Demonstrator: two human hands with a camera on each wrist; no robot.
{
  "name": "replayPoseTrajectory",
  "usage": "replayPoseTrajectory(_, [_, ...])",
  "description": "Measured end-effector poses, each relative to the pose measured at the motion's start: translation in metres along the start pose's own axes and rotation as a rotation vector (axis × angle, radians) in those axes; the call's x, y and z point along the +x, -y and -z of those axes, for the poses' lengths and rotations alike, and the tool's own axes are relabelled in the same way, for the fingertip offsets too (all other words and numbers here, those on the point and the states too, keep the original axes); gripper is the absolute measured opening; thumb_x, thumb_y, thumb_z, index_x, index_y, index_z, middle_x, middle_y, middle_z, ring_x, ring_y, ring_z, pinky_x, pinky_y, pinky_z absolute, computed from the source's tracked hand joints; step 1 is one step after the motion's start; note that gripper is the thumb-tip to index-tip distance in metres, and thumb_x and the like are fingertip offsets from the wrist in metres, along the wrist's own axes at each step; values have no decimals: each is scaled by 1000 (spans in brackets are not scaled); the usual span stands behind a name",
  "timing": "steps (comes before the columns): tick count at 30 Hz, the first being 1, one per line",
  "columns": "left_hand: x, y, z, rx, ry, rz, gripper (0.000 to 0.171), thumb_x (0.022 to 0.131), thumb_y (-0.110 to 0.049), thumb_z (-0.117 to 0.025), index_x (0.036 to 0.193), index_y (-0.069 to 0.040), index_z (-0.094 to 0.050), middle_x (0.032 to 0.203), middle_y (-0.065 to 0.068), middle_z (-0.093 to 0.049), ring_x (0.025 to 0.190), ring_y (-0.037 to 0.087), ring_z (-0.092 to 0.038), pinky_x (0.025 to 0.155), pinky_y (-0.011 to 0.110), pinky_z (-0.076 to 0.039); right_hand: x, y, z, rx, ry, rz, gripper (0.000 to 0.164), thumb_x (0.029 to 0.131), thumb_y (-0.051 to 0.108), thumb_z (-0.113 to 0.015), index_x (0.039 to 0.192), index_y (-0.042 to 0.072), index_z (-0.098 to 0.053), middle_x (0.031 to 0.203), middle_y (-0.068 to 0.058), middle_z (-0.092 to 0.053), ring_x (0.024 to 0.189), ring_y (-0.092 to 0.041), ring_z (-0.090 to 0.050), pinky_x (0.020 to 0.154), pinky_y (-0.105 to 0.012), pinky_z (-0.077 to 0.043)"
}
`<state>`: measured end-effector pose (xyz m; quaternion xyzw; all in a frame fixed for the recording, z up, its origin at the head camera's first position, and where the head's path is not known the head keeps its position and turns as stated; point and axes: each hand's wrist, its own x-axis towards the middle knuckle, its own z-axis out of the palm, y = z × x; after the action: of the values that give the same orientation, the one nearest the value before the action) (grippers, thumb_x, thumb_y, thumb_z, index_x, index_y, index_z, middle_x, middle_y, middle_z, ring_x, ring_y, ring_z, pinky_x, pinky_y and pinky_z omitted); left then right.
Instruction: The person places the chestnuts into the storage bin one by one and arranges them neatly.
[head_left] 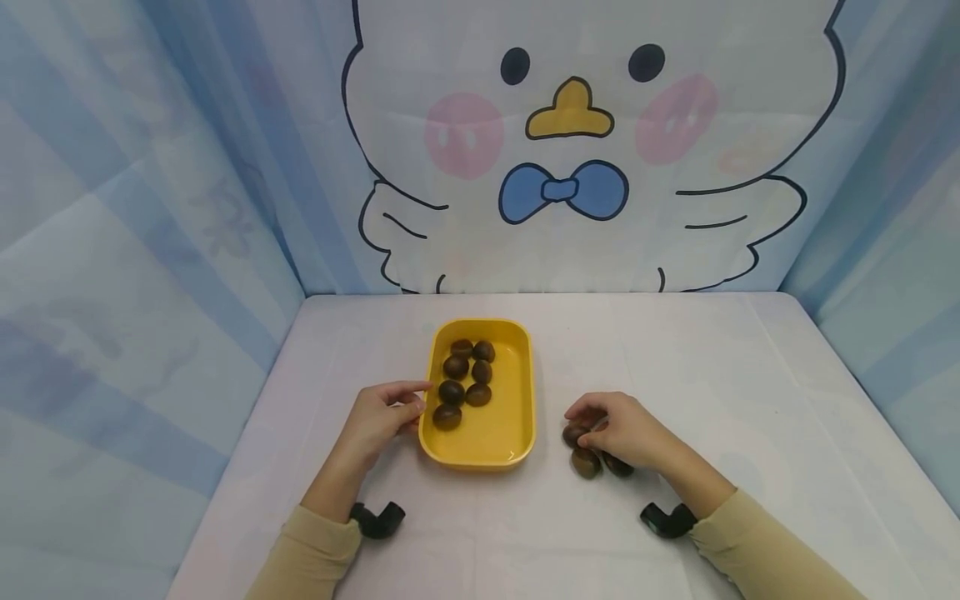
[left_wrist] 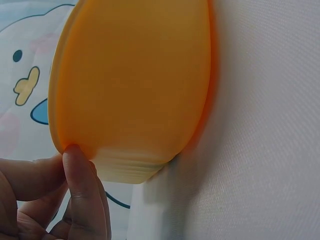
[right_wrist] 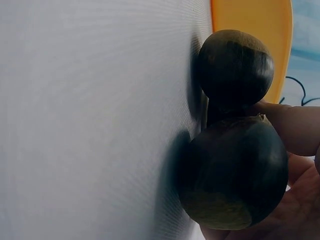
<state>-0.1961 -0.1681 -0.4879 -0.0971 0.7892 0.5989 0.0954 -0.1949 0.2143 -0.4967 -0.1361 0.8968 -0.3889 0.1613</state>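
A yellow tray point(head_left: 513, 433) sits on the table with several brown chestnuts point(head_left: 452, 392) along its left and middle. At the tray's left rim, my left hand point(head_left: 381, 417) pinches the edge between thumb and fingers; the left wrist view shows the fingertips on the tray's rim point(left_wrist: 56, 135). To the right of the tray, my right hand point(head_left: 618, 427) reaches down with thumb and fingers around a chestnut point(head_left: 575, 435). Two more chestnuts lie by that hand, one in front point(head_left: 587, 463) and one partly under the palm point(head_left: 618, 467). In the right wrist view, a large chestnut point(right_wrist: 235, 175) hides part of the fingers.
A white cloth covers the table point(head_left: 720, 375). Behind it hangs a curtain point(head_left: 570, 250) with a cartoon bird, and blue-striped curtains point(head_left: 135, 333) stand at both sides. Dark wrist-worn pieces point(head_left: 378, 520) show at both cuffs.
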Motion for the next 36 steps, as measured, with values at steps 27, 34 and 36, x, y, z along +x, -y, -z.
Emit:
replayPoseTrajectory(27, [2, 1, 0, 0, 5, -1, 32, 101, -4, -69, 130, -12, -79, 106, 12, -64, 80, 18, -65, 73, 25, -64, 3, 33, 8, 110, -33, 34, 26, 95, 7, -78, 120, 13, -77, 122, -7, -77, 106, -21, -75, 93, -38, -66])
replayPoseTrajectory(34, [3, 0, 0, -4, 10, 1, 32, 101, -6, -70, 131, -13, -79, 106, 11, -64, 80, 17, -65, 71, 24, -64, 8, 47, 10, 135, -32, 59, 27, 96, 6, -77, 121, 14, -76, 121, -6, -77, 107, -23, -77, 94, -36, -66])
replayPoseTrajectory(36, [2, 1, 0, -10, 13, 2, 32, 101, -5, -70, 131, -12, -79, 105, 11, -64, 79, 17, -65, 71, 24, -64, 10, 53, 8, 153, -29, 70, 27, 95, 5, -77, 121, 13, -76, 120, -7, -78, 106, -23, -77, 93, -35, -66])
